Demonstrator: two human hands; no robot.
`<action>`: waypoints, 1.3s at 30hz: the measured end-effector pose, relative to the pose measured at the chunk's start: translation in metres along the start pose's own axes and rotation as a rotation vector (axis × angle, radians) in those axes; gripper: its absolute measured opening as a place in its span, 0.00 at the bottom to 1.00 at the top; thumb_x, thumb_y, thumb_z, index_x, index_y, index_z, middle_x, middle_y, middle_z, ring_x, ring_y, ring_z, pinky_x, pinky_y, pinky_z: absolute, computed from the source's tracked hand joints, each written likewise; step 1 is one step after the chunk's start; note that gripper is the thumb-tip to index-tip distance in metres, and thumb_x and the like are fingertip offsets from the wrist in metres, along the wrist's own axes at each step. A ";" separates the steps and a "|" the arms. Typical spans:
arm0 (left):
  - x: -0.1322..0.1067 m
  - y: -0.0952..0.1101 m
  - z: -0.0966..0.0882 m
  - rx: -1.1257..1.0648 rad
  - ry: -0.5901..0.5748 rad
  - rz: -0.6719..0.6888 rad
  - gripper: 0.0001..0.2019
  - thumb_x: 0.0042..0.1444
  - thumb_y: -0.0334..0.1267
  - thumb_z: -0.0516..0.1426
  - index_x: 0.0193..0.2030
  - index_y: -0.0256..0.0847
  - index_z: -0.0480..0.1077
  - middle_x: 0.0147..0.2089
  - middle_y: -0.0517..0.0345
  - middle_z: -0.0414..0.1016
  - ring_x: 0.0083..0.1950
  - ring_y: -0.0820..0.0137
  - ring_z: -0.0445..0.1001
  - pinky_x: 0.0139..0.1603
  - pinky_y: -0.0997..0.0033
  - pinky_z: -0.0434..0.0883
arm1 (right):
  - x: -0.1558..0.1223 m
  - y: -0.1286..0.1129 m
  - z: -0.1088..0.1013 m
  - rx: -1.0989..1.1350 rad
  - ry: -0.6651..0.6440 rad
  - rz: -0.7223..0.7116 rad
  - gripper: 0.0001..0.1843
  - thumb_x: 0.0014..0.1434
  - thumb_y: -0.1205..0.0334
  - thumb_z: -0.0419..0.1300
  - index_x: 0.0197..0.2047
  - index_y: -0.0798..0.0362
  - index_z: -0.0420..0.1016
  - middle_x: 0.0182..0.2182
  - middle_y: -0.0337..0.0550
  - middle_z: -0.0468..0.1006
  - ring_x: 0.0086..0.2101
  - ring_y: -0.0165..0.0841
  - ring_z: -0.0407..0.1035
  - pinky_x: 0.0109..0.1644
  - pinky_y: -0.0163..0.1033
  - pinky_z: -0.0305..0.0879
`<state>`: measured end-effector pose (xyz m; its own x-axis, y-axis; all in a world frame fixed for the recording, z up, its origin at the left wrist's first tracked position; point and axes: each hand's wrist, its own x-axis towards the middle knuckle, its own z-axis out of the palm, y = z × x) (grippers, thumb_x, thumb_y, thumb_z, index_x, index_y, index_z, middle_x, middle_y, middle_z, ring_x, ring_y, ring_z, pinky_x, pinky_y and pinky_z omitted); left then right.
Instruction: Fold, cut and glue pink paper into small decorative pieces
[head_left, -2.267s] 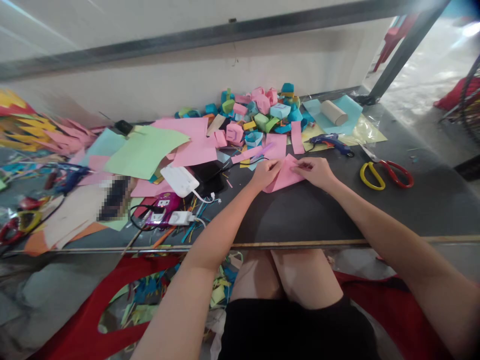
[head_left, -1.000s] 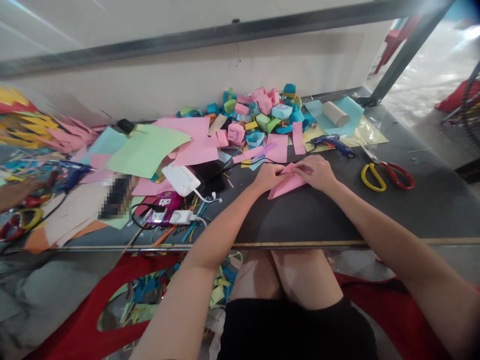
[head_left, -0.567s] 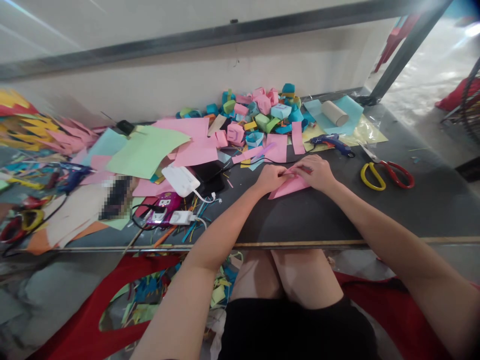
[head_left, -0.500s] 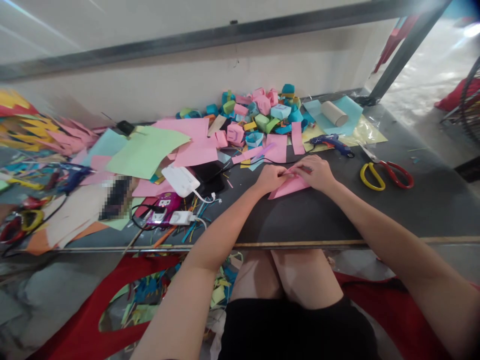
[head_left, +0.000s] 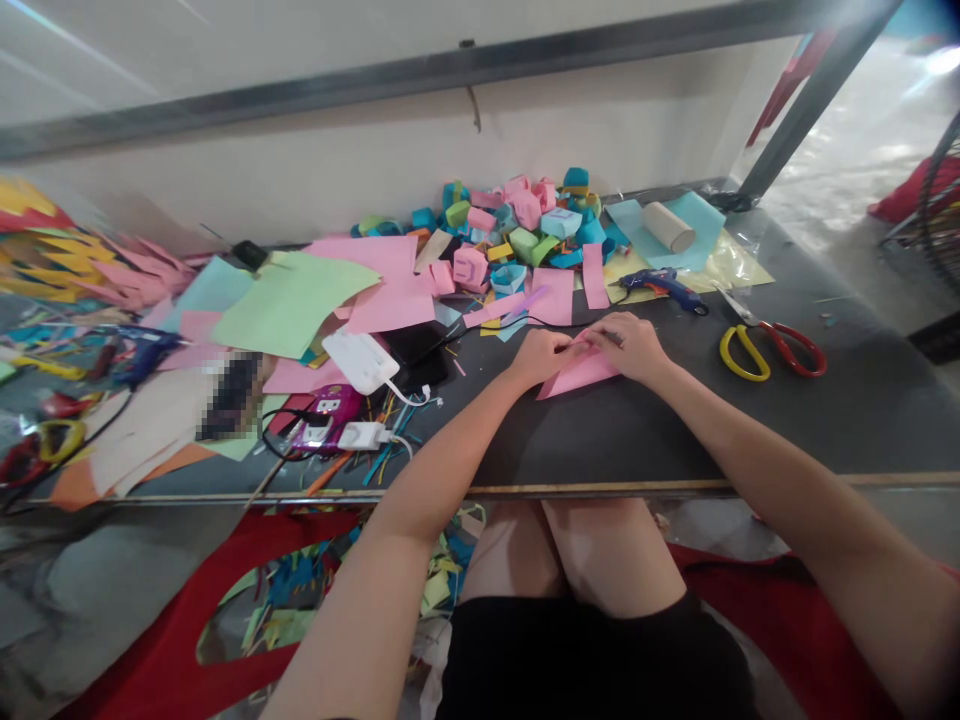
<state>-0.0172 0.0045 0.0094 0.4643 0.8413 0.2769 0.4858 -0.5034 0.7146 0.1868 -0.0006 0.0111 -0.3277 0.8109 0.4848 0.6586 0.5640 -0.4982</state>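
Between my two hands lies a pink sheet of paper (head_left: 579,374) on the dark table, its near part flat and its far edge under my fingers. My left hand (head_left: 541,358) pinches that far edge from the left. Close beside it, my right hand (head_left: 631,345) grips the same edge with thumb and fingers, the fingertips of both hands almost meeting. Whether the edge is folded over is hidden by the fingers. Just beyond the hands are loose pink pieces of paper (head_left: 553,295) and a purple strip.
A heap of small folded paper boxes (head_left: 525,210) sits against the wall. Right of my hands are a blue glue gun (head_left: 664,287) and scissors (head_left: 765,335). On the left lie a green sheet (head_left: 296,300), a white power bank (head_left: 363,362) and a purple power strip (head_left: 328,420) with cables.
Hardly anything differs. Both hands stay on the pink paper's far edge, with only a very slight shift of the fingers.
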 end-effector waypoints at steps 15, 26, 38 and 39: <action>0.000 0.003 -0.001 0.019 -0.025 0.006 0.35 0.61 0.72 0.45 0.18 0.43 0.49 0.18 0.64 0.46 0.23 0.75 0.48 0.28 0.66 0.46 | 0.001 -0.001 -0.002 -0.011 -0.031 -0.022 0.13 0.67 0.55 0.57 0.33 0.45 0.81 0.37 0.44 0.86 0.40 0.43 0.78 0.54 0.54 0.69; -0.001 0.009 -0.002 0.017 -0.037 -0.008 0.35 0.61 0.72 0.45 0.19 0.42 0.48 0.18 0.64 0.48 0.24 0.75 0.49 0.29 0.66 0.46 | 0.001 -0.002 -0.003 -0.026 -0.015 -0.041 0.16 0.68 0.52 0.57 0.30 0.47 0.78 0.34 0.45 0.85 0.38 0.43 0.76 0.52 0.52 0.68; 0.000 0.003 0.001 0.000 -0.026 0.028 0.35 0.62 0.70 0.46 0.18 0.42 0.51 0.18 0.64 0.49 0.23 0.75 0.49 0.29 0.65 0.46 | 0.000 0.001 -0.001 -0.034 -0.020 -0.045 0.15 0.68 0.54 0.55 0.32 0.46 0.78 0.35 0.45 0.85 0.39 0.43 0.77 0.51 0.52 0.69; 0.000 0.003 0.001 0.000 -0.027 0.024 0.35 0.62 0.70 0.45 0.18 0.42 0.51 0.19 0.64 0.48 0.23 0.75 0.49 0.29 0.66 0.46 | 0.000 0.001 -0.001 -0.032 -0.022 -0.044 0.15 0.69 0.54 0.55 0.33 0.46 0.78 0.36 0.45 0.85 0.39 0.43 0.77 0.52 0.52 0.69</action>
<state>-0.0154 0.0026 0.0105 0.4957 0.8231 0.2770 0.4742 -0.5238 0.7077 0.1876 -0.0002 0.0115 -0.3719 0.7888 0.4894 0.6643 0.5944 -0.4532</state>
